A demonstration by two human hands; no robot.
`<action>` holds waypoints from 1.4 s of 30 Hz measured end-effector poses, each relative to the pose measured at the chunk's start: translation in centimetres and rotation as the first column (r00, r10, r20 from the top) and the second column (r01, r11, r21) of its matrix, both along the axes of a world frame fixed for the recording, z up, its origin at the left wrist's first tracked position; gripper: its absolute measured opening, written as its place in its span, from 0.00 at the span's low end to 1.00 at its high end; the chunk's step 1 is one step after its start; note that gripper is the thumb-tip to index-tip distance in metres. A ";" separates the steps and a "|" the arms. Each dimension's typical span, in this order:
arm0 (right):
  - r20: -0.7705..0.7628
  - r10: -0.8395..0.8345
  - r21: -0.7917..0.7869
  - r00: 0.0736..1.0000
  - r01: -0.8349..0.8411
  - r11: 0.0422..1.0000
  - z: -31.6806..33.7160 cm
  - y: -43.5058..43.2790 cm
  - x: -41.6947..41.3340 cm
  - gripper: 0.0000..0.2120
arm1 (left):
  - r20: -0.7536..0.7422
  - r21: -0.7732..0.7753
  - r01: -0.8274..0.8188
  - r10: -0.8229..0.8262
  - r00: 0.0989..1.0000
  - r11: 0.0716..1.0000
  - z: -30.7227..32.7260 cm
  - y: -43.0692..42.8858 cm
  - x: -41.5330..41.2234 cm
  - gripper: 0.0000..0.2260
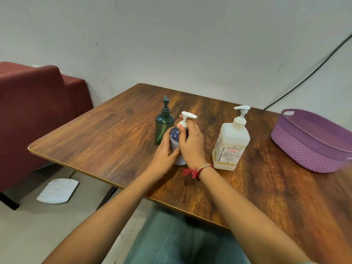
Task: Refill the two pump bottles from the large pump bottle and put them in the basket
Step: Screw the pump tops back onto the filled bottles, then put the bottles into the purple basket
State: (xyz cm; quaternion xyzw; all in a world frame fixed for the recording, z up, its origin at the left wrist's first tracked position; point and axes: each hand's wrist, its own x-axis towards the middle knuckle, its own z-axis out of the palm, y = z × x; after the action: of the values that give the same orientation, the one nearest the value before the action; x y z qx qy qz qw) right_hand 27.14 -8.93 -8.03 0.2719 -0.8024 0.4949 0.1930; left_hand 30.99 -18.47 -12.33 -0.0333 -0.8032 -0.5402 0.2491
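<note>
Both hands clasp a white-and-blue pump bottle [174, 135] standing mid-table: the left hand [164, 150] wraps its body, the right hand [191, 144] grips its neck. A green pump bottle [164, 127] stands just behind, the large pump bottle [231, 144] near at right, the purple basket [297, 147] beyond. The wood-grain table [95, 138] meets a grey wall [171, 44], with a red sofa [38, 111] at left.

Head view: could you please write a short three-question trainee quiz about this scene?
1. Fill in: the large pump bottle stands between the white-and-blue bottle and the purple ____.
2. True or false: the green bottle stands on the table.
3. The left hand and right hand hold which? A green bottle, B white-and-blue bottle, C large pump bottle.
Key: 1 basket; 2 true; 3 B.
</note>
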 end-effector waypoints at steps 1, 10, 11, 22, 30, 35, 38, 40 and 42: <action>0.012 0.009 0.012 1.000 -0.009 1.000 0.2 0.1 -0.1 0.11 | 0.007 0.001 0.005 -0.005 1.000 1.000 0.2 0.0 0.0 0.26; 0.140 0.081 0.050 0.987 -0.089 0.995 1.5 2.4 0.0 0.12 | 0.044 0.108 0.028 -0.033 0.999 0.994 1.3 0.5 1.1 0.29; 0.150 0.070 0.036 0.986 -0.076 0.996 1.6 3.0 0.2 0.13 | 0.035 0.113 -0.024 0.020 0.999 0.993 1.3 0.8 1.6 0.29; 0.082 -0.081 -0.229 0.993 0.098 0.968 3.7 9.7 3.3 0.11 | -0.245 -0.035 0.000 -0.009 0.970 0.999 3.5 7.3 6.2 0.14; 0.113 -0.259 -0.339 0.959 0.283 0.897 3.2 14.9 2.8 0.13 | 0.124 0.041 0.088 -0.092 0.988 0.995 3.0 11.0 1.7 0.39; 0.242 -0.273 -0.233 0.931 0.329 0.915 2.4 17.7 0.1 0.18 | 0.304 0.014 0.046 -0.048 0.951 0.999 3.4 11.9 -2.5 0.55; 0.177 -0.411 -0.098 0.894 0.431 0.897 2.8 20.6 -2.2 0.19 | 0.340 0.086 0.050 -0.077 0.937 0.995 3.8 11.9 -4.7 0.53; 0.102 -0.528 0.037 0.843 0.527 0.849 3.4 23.2 -4.2 0.18 | 0.333 0.124 0.075 -0.113 0.936 0.989 3.5 12.0 -5.5 0.46; 0.004 -0.646 0.197 0.764 0.632 0.749 4.0 25.7 -6.3 0.20 | 0.304 0.109 0.062 -0.093 0.948 0.992 3.1 12.3 -6.0 0.40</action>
State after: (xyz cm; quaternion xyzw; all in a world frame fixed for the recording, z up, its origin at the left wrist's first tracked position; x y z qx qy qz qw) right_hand 20.84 16.81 -4.07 -0.0203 -0.8954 0.3324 0.2956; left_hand 24.97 -6.15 -9.22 0.0321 -0.8029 -0.5867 0.1005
